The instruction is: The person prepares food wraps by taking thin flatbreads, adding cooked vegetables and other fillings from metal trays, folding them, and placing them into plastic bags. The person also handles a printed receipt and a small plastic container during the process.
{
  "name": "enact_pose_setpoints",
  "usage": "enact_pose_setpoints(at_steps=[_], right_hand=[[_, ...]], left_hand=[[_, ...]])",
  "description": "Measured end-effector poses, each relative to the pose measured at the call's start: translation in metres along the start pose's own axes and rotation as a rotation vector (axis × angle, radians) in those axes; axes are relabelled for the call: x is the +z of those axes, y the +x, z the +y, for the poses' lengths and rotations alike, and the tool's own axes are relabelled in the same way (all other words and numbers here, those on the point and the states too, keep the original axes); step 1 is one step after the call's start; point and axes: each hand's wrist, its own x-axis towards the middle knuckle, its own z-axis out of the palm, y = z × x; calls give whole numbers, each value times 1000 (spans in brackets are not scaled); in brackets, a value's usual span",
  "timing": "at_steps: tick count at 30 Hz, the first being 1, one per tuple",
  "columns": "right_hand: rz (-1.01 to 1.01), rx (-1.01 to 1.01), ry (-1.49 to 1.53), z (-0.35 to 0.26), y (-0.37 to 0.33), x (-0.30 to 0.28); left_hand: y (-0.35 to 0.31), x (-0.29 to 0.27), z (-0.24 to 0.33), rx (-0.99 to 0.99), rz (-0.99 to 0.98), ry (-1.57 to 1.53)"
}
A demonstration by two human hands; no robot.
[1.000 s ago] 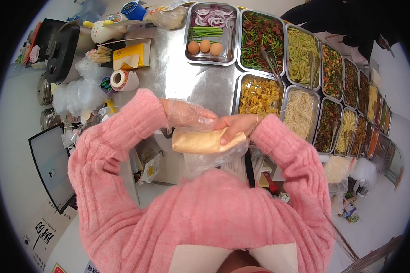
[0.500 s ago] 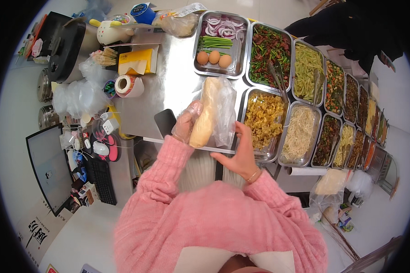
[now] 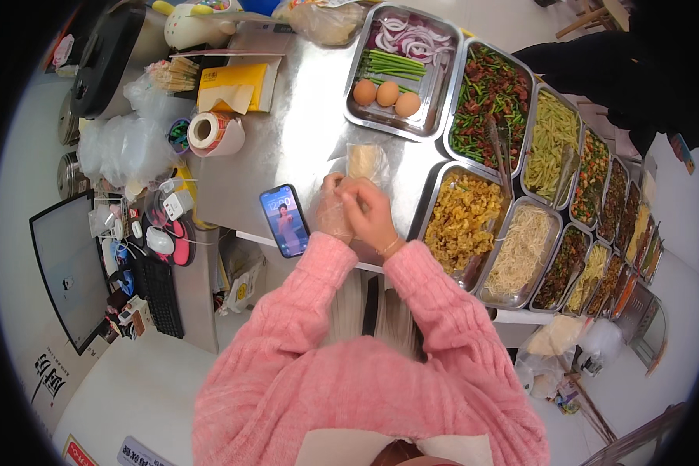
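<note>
A rolled flatbread wrap (image 3: pixel 365 161) in a clear plastic bag lies over the steel counter (image 3: pixel 248 175); only its far end shows past my hands. My left hand (image 3: pixel 334 211), in a thin clear glove, is closed against the lower part of the wrap. Pressed up to it, my right hand (image 3: pixel 373 213) is bare, with fingers curled over the left hand's fingers. What the right fingers pinch is hidden. A phone (image 3: pixel 284 220) with a lit screen lies left of my hands at the counter's near edge.
To the right stand steel trays of food, the nearest with fried egg pieces (image 3: pixel 462 221). Farther back, a tray holds onion slices, green stalks and eggs (image 3: pixel 387 94). A label roll (image 3: pixel 213 134) and yellow tissue pack (image 3: pixel 235 87) stand on the left.
The wrap, earlier upright and mostly exposed beside the bag, now sits inside it. My right hand has come across to my left. The phone screen has lit up.
</note>
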Motion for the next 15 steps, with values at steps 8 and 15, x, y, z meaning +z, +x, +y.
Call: enact_pose_setpoints(at_steps=[8, 15], right_hand=[[-245, 9, -137, 18, 20, -16], [-427, -57, -548, 31, 21, -19]], left_hand=[[32, -44, -1, 169, -301, 467], [14, -24, 17, 223, -19, 210]])
